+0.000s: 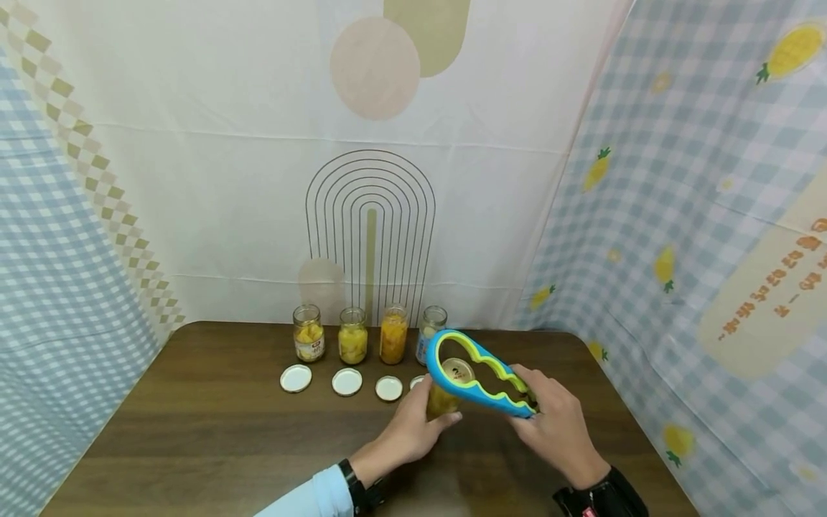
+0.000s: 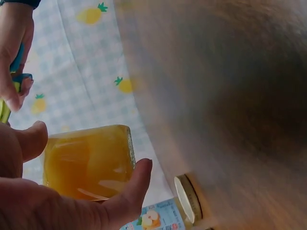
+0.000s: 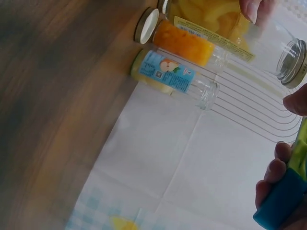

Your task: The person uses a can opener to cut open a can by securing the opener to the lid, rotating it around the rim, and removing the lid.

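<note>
My left hand (image 1: pixel 413 425) grips a glass jar of yellow fruit (image 1: pixel 442 403), fingers on one side and thumb on the other. Its gold metal lid (image 3: pixel 298 67) is on, and the jar is raised off the table in the left wrist view. In my right hand (image 1: pixel 557 422) is a blue and lime-green jar opener (image 1: pixel 481 395), held by its handle ends. The opener's wavy loop overlaps the lid in the head view. Amber fruit and liquid fill the jar's base (image 2: pixel 88 163) in the left wrist view.
Several lidless fruit jars stand along the back of the brown table (image 1: pixel 226 438), among them an orange-filled jar (image 1: pixel 393 337) and a blue-labelled jar (image 3: pixel 170 72). White-lined lids, such as the leftmost lid (image 1: pixel 296 378), lie before them. A printed cloth (image 1: pixel 245 215) hangs behind.
</note>
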Motion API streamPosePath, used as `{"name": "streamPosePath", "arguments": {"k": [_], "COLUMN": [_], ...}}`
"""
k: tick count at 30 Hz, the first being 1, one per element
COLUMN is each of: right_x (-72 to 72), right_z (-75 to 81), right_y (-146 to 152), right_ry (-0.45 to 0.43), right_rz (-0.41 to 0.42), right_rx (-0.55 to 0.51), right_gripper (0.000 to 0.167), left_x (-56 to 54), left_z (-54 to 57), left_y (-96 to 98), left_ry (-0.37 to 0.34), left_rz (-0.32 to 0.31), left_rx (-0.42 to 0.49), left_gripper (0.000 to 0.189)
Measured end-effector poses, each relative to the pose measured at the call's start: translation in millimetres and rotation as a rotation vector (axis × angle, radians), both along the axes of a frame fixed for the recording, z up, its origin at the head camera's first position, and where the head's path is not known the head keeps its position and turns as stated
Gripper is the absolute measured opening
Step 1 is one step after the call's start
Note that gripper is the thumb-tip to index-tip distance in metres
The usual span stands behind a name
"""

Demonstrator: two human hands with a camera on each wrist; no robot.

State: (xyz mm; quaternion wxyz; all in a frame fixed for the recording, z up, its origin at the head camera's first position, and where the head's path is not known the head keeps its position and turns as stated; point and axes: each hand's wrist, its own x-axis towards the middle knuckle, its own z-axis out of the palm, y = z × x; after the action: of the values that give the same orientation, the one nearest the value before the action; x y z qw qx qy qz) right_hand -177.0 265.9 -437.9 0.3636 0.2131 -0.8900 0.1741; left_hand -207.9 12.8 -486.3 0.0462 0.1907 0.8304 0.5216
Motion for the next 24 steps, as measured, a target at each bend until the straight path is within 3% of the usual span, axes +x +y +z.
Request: {"name": "streamPosePath", "arguments": {"k": [7,17,24], "right_x": [4.8,9.4,8.0], "right_z": [6.3,14.3,20.1], "right_y": [-10,-16,-18], "right_ry": [-0.072,-0.135,-0.111], "right_rz": [-0.007,-0.048,-0.039], "right_rx": [0.024,0.095,0.149], "right_gripper": [0.063,0.07,0.07], "left_x": [4.9,10.1,13.8], "left_z": [4.3,8.9,12.5], "left_y": [-3.7,-0.5,0.8], "left_ry": [0.024,0.069,0.024], "left_rz": [0.003,-0.03,-0.032], "left_rx": [-0.023,0.005,0.038], "left_gripper": [0.062,0.067,0.065]}}
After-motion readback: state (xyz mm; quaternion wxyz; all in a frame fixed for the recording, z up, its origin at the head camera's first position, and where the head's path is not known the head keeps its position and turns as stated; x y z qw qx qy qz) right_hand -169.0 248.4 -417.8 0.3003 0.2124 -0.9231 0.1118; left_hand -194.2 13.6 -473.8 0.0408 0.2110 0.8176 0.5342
